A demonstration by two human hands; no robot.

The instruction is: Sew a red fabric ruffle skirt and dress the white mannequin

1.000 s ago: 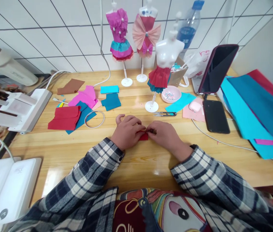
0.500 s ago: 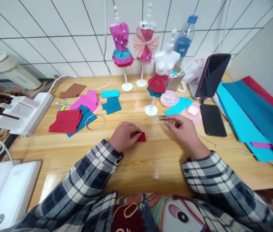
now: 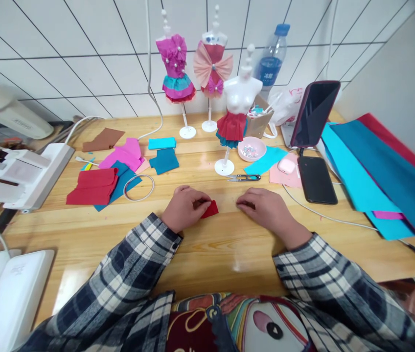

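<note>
just within the fingertips of the left hand [image 3: 185,208], a small red piece [image 3: 211,210] sits against the worktop [image 3: 225,244], one end pinched by thumb and fingers, the other pointing toward the right hand [image 3: 262,209]. that hand rests apart from the piece, fingers curled, thumb tip drawn in near them; whether something thin sits in that narrow pinch, i cannot tell. to handle so small a piece well, i would keep the left pinch firm but light, close to the edge, so the piece stays flat and picks up no stray creases. the right fingertips would do best working near the left thumb, without tugging. just beyond the right hand lie the snips [image 3: 244,178], blades pointing left; fingers should mind the tips. farther off, beyond the gap between the hands, stands a white dress form [image 3: 240,98] in a red skirt [image 3: 231,126]. well left of the left hand lies a larger red sheet [image 3: 92,187].
</note>
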